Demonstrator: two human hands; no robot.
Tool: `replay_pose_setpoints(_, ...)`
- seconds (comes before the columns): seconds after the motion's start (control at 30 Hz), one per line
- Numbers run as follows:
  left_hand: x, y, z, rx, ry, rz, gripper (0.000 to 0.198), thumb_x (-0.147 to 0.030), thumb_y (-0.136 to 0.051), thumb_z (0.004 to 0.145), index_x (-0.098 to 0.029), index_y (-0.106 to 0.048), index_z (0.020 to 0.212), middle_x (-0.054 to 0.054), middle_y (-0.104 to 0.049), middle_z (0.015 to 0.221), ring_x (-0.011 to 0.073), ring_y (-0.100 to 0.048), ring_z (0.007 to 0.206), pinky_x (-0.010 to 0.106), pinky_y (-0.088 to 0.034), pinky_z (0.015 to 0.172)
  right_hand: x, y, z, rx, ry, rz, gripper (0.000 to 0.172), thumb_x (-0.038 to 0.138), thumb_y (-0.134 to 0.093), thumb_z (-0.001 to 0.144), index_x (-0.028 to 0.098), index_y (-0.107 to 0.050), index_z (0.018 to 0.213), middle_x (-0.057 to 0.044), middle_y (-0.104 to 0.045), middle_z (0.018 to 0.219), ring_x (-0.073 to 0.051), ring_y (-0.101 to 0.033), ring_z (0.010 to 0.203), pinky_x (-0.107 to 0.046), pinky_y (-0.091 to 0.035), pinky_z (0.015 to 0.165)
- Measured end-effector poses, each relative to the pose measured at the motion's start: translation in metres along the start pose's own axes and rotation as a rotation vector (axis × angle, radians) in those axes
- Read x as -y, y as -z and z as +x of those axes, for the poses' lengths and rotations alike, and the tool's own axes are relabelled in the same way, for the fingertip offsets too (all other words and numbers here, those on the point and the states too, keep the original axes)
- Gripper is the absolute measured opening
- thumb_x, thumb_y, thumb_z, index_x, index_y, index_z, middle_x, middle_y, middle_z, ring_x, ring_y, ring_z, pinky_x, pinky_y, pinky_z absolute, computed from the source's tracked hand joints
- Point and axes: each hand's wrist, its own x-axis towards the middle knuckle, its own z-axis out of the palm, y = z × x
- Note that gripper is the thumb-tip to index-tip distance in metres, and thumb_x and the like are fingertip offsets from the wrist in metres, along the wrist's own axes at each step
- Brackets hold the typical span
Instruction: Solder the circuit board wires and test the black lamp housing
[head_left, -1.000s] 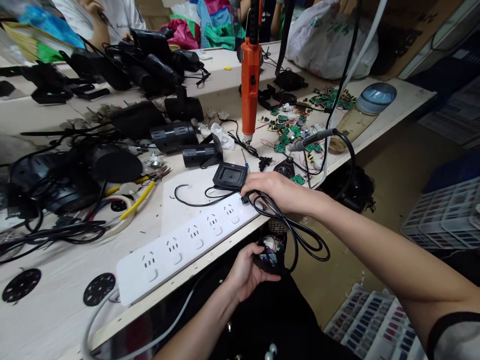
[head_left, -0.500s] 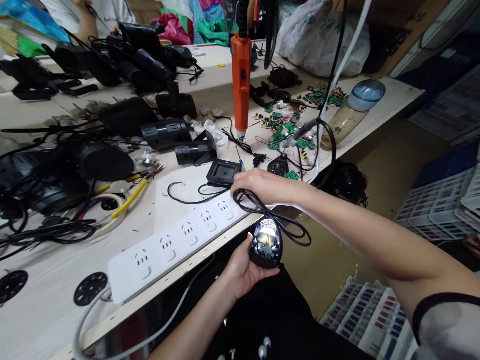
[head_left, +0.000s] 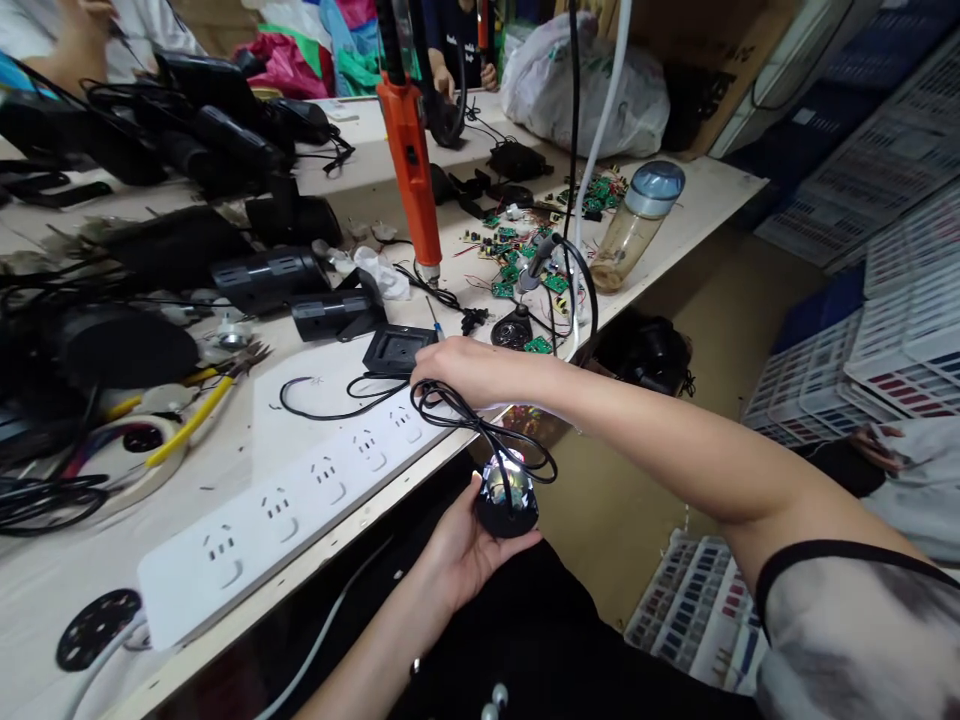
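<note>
Below the table edge, my left hand [head_left: 457, 545] is closed around a small round black lamp [head_left: 507, 497] whose faceted dome glows with coloured light. A black cable [head_left: 495, 440] loops up from the lamp to my right hand [head_left: 456, 367]. That hand rests closed on the cable's plug at the right end of a long white power strip [head_left: 292, 500] lying along the front of the table.
An orange electric screwdriver [head_left: 411, 160] hangs over the bench. Black lamp housings [head_left: 270, 278], yellow-handled pliers [head_left: 202, 395], green circuit boards [head_left: 525, 262] and a plastic bottle [head_left: 637, 225] crowd the table. White crates [head_left: 862, 340] stand at the right. Other people work at the far side.
The lamp in my left hand was dark and showed its wiring a second ago; it is now turned dome-up and lit. The view has swung right; my right hand stays at the strip.
</note>
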Motion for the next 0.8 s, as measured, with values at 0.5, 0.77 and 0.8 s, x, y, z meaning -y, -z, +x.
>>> replay_pose_setpoints(0.5, -0.0039, -0.0024, -0.0030, -0.083, -0.034, -0.036, 0.038, -0.037, -0.042, 0.098, -0.005, -0.057, 0.111, 0.014, -0.074, 0.086, 0.0285, -0.073, 0.076, 0.043, -0.063, 0.070, 0.0004, 0.0030, -0.0003, 0.021, 0.011, -0.035, 0.018, 0.005, -0.050, 0.093, 0.007, -0.067, 0.086, -0.007, -0.058, 0.084, -0.014, -0.051, 0.072, -0.024, -0.035, 0.066)
replay_pose_setpoints(0.77, -0.0044, -0.0011, -0.0055, -0.097, -0.039, -0.069, 0.039, -0.037, -0.042, 0.098, -0.004, -0.056, 0.113, 0.015, -0.074, 0.088, 0.0282, -0.073, 0.077, 0.043, -0.063, 0.070, -0.0019, 0.0018, -0.0006, 0.014, 0.026, -0.033, 0.017, 0.005, -0.050, 0.092, 0.008, -0.066, 0.086, -0.006, -0.058, 0.084, -0.014, -0.053, 0.075, -0.023, -0.037, 0.068)
replay_pose_setpoints(0.8, -0.0044, -0.0009, -0.0053, -0.099, -0.039, -0.071, 0.039, -0.037, -0.042, 0.098, -0.004, -0.056, 0.114, 0.015, -0.074, 0.088, 0.0283, -0.073, 0.077, 0.043, -0.063, 0.070, -0.0018, 0.0018, -0.0009, 0.013, 0.024, -0.033, 0.017, 0.005, -0.050, 0.092, 0.009, -0.066, 0.086, -0.006, -0.058, 0.085, -0.014, -0.053, 0.074, -0.023, -0.037, 0.068)
